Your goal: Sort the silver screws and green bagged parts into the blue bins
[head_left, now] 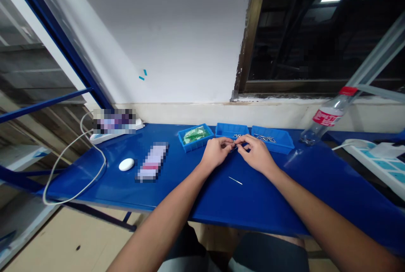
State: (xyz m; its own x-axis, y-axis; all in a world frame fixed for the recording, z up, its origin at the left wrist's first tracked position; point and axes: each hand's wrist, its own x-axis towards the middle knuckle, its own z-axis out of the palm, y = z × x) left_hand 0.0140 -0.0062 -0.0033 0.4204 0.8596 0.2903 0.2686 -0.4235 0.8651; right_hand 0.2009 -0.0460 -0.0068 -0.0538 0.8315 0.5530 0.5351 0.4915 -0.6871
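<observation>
My left hand [218,150] and my right hand [252,150] meet fingertip to fingertip above the blue table [202,196]. Both are closed in a pinch on a small, thin metal part [234,145], largely hidden by the fingers; its exact kind does not show. Closer to me on the tabletop lies a thin metal pin [236,180]. Just behind my hands stand a blue bin [232,129] with small metal pieces and another blue bin [280,141] with longer metal pieces. A third blue bin [207,137], left of them, holds green-and-white packets [194,135].
A blurred-out phone-like object [152,162] and a white oval case [126,164] lie on the left. Behind them are a power strip [117,131] and a looping white cable [74,198]. A plastic bottle [327,118] stands right, near a white-and-teal device [376,158].
</observation>
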